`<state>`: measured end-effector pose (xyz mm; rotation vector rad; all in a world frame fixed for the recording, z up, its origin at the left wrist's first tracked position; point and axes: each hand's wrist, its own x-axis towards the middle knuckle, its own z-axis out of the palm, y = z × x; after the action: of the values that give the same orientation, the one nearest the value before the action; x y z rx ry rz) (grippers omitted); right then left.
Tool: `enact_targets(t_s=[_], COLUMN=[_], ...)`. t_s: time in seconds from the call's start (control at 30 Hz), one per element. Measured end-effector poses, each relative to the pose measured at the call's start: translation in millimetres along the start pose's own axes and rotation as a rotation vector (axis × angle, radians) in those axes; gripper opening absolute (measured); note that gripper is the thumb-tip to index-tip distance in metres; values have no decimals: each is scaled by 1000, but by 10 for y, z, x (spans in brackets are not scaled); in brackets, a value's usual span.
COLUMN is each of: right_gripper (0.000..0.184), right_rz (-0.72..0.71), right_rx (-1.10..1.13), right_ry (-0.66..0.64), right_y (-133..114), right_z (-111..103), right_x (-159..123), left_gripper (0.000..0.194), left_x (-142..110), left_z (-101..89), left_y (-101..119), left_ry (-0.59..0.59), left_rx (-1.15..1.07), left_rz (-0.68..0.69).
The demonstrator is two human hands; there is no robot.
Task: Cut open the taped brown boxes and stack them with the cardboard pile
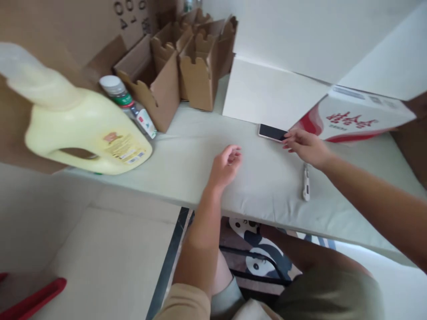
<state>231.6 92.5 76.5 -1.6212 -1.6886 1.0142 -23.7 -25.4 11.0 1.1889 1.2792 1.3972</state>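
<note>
My right hand (305, 146) is at the right end of a dark-screened smartphone (271, 132), its fingers closed at the phone's corner. The phone lies flat on the pale cloth-covered table (196, 146), in front of a white panel. My left hand (227, 166) hovers near the middle of the table, fingers loosely curled and partly apart, with nothing in it. Below my right hand lies a white utility knife (306, 183), touched by neither hand.
To the left stand a large pale-yellow jug (90, 120) and a clear bottle with a white cap (128, 104). Several open cardboard boxes (196, 75) are behind them. A white panel (267, 91) and a red-and-white carton (360, 115) line the back right.
</note>
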Motion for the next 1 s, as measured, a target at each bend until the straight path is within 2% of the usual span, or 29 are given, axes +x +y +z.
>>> enact_targets(t_s=[0.1,0.17,0.23,0.27,0.37,0.47,0.57,0.67,0.73,0.8,0.83,0.87,0.93,1.0], right_gripper=[29,34,41,45,50,44,43,36,27,19,21,26,25,23], right_rz=[-183,-378,-579,-628,-588,-505,-547,-616,-661,-750,-827,-903,-938,-905], right_rx=[-135,-283,-429,-489,-624,-709,-724,-684,-593,-477,-445,-436,-458,-445], right_ry=[-131,-181,-176,-153,-89,-75,-81,-51,-4,51,85,128,251,440], right_y=[-540,-930,-1316,-1497,-1946,-2206,-2265,-2127,-1927,-1654,-1494,-1321,-945,-546], right_z=[702,1148,1528,1685,2006,2124,2093,1915,1695,1390,1213,1027,664,363], right_x=[322,520,713,808,1079,1276,1316,1107,794,359,112,-138,-608,-972], left_gripper=[19,17,16,16,13,11,12,10,9,15,18,19,23,34], left_x=[-38,-49,-48,-44,-30,-16,1,11,-2,-34,-54,-74,-107,-123], left_z=[-125,-182,-232,-259,-355,-436,-440,-369,-329,-330,-349,-374,-424,-431], left_y=[75,118,153,167,200,220,221,182,133,80,59,43,39,70], left_ry=[34,46,46,42,48,63,93,195,426,753,897,983,1017,850], left_rx=[22,30,18,12,-14,-41,-70,-96,-67,-15,-1,3,-2,-40], left_rz=[-29,-45,-63,-77,-127,-133,-130,-33,97,205,234,253,256,289])
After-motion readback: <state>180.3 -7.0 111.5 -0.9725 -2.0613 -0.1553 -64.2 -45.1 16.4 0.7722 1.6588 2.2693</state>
